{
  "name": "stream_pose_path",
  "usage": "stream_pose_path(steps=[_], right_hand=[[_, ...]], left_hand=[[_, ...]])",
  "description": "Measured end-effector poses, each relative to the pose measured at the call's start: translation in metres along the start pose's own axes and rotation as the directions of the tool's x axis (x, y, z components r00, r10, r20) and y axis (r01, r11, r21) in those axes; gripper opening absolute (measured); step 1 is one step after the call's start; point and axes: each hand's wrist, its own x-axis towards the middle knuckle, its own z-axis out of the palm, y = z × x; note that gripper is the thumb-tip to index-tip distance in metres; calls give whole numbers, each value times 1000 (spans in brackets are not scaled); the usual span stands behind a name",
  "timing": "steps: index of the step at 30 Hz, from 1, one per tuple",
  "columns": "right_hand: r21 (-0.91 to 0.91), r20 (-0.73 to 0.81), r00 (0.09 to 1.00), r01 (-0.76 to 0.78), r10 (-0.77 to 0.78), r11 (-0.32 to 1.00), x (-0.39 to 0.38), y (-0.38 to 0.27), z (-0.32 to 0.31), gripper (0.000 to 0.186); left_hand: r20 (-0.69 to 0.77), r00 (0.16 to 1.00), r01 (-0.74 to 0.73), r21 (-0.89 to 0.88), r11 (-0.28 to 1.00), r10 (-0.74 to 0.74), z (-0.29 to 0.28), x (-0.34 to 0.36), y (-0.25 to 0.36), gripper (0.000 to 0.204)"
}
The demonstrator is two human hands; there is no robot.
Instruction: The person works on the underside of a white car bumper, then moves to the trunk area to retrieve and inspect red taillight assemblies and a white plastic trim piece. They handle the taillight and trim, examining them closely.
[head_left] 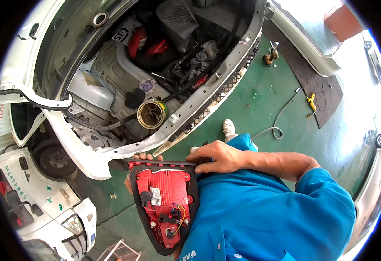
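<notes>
A car tail light (167, 187) lies back side up against my blue shirt. Its red housing carries a grey metal plate, bulb sockets and thin yellow and red wires, with a black gasket (193, 185) round the rim. My left hand (146, 157) is wrapped round the light from its left side; the fingers show past the top edge, and the rest is mostly hidden beneath. At the top right corner, my right hand (218, 156) is closed on the gasket's edge, thumb below and fingers above.
Ahead is the open rear of a white car (173, 139), with an open tin (152, 115) on its sill. A power drill (270, 56), a yellow tool (311, 102) and a hose (279, 124) lie on the right. A white vehicle (46, 195) stands at left.
</notes>
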Motion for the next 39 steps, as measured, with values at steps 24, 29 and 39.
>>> stream_pose_path(steps=[24, 29, 39], right_hand=[[-229, 10, 997, 82, -82, 970, 0, 20, 5, 29], [-212, 14, 998, 65, -64, 975, 1, 21, 7, 30], [-524, -3, 955, 251, -296, 814, 0, 10, 3, 30]], left_hand=[[-224, 968, 110, -20, 994, -112, 16, -2, -8, 38], [-192, 975, 118, 34, 992, -110, 4, -5, -3, 40], [-176, 984, -3, 25, 1000, 7, 26, -7, -14, 45]])
